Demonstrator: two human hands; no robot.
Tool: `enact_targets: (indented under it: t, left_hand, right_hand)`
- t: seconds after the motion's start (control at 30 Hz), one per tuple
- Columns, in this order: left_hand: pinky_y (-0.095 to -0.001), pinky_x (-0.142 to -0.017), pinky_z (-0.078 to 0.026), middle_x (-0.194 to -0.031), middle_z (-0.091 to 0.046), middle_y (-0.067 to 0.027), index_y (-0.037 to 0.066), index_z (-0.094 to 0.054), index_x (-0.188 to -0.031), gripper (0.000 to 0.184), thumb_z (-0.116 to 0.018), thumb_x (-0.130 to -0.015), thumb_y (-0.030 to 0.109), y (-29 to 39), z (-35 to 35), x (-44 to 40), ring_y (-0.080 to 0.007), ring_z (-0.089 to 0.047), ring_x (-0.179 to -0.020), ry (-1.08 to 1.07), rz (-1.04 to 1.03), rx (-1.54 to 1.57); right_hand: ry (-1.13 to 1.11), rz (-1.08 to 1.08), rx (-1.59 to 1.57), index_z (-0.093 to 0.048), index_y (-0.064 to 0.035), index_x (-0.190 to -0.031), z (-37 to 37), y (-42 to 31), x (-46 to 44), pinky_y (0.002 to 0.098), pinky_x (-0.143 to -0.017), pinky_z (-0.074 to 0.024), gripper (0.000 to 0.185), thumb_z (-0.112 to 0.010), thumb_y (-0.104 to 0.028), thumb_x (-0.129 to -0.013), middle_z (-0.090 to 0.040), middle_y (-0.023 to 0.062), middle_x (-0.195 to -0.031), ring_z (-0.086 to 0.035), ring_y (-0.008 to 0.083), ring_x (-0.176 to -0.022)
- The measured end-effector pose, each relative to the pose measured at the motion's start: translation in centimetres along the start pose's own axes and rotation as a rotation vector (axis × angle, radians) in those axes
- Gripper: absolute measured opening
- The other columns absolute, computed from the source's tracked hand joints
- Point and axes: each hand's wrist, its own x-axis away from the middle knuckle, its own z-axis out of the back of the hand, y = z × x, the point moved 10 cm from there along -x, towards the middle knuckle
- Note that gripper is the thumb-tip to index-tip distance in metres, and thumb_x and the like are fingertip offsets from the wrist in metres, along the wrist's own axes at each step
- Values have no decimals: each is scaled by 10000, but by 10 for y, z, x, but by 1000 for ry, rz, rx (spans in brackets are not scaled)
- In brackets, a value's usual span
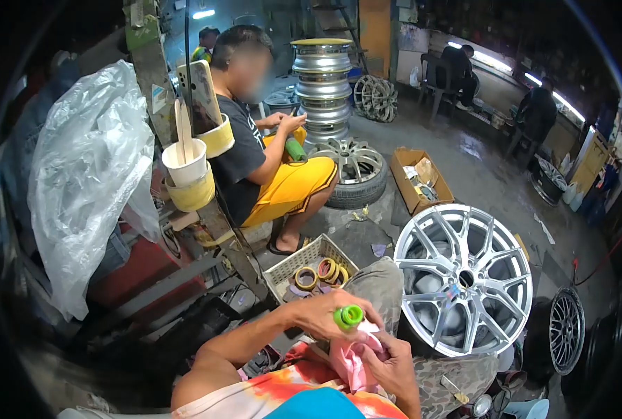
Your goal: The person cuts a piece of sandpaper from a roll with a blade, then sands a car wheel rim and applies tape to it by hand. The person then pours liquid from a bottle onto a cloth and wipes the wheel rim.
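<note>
My left hand (328, 312) is closed around a green bottle or tube (349, 318), whose round open mouth points up toward me. The rest of that green thing is hidden by my fingers and the cloth. A crumpled pink cloth (356, 363) hangs just below it, and my right hand (392, 364) is closed on the cloth's right side. Both hands are close together above my lap. To the right of them, a silver multi-spoke wheel rim (466, 279) leans face up by my knee.
A basket (277, 278) with several tape rolls (305, 278) stands ahead. Beyond sit a co-worker (244, 133), stacked rims (323, 84), a tire (356, 192) and a cardboard box (399, 183). At left are a plastic sheet (87, 174) and a post with cups (184, 162). A dark rim (566, 330) stands right.
</note>
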Motion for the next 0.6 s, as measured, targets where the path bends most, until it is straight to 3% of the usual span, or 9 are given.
enact_targets:
  t: [0.07, 0.1, 0.13, 0.2, 0.23, 0.27, 0.43, 0.6]
  left_hand:
    - [-340, -858, -552, -1042, -744, -109, 30, -707, -1163, 361, -808, -892, 247, 10, -23, -8, -183, -694, -957, -178, -77, 93]
    - [-331, -722, -527, -859, -697, -67, 23, -697, -1021, 270, -807, -870, 219, -2, -29, -8, -146, -636, -796, -197, -21, 81]
    - [-331, -722, -527, -859, -697, -67, 23, -697, -1021, 270, -807, -870, 219, 1, -32, -9, -146, -636, -796, -202, -26, 75]
    - [-361, -632, -418, -727, -560, -65, 7, -536, -735, 310, -781, -870, 141, -2, -44, -11, -186, -515, -682, -274, 91, 91]
    - [-344, -598, -434, -670, -549, -36, -2, -591, -802, 217, -758, -830, 135, 9, -43, -16, -127, -496, -655, -233, -22, 26]
    - [-344, -598, -434, -670, -549, -36, -2, -591, -802, 217, -758, -830, 135, 11, -44, -16, -127, -496, -655, -234, -30, 22]
    - [-350, -600, -423, -666, -513, -60, -6, -559, -797, 231, -750, -818, 123, 20, -40, -16, -145, -491, -648, -155, -77, 77]
    - [-359, -620, -440, -716, -550, -84, -28, -577, -834, 221, -746, -802, 111, 19, -42, -16, -171, -523, -668, -185, -89, 20]
  right_hand:
    - [81, 13, -22, -755, 5, -1027, 14, 0, 3, 272, -545, -448, 212, -820, -127, -873, -651, 84, -676, -546, 73, -581]
    - [101, 4, -14, -760, 11, -1002, 21, -4, 6, 252, -562, -471, 191, -825, -110, -869, -695, 80, -717, -581, 60, -602]
    - [108, 10, -13, -760, 11, -1002, 25, -8, 9, 252, -562, -471, 191, -825, -110, -869, -695, 80, -717, -581, 60, -602]
    - [210, -48, -77, -753, 27, -1000, 43, -5, 14, 236, -621, -516, 181, -830, -76, -872, -743, 69, -797, -645, 70, -668]
    - [235, -33, -184, -734, 42, -1005, 48, -12, 15, 237, -712, -550, 168, -822, -32, -883, -760, 77, -888, -691, 98, -772]
    - [239, -6, -289, -708, 42, -1047, 54, -9, 18, 248, -768, -558, 198, -816, -8, -888, -751, 91, -954, -700, 114, -856]
    - [366, -81, -531, -662, 27, -1168, 72, 10, 25, 258, -788, -562, 322, -820, -14, -890, -728, 72, -976, -687, 113, -863]
    - [435, -85, -508, -662, 23, -1179, 73, 19, 29, 245, -808, -545, 310, -808, -37, -912, -708, 59, -1007, -660, 94, -893]
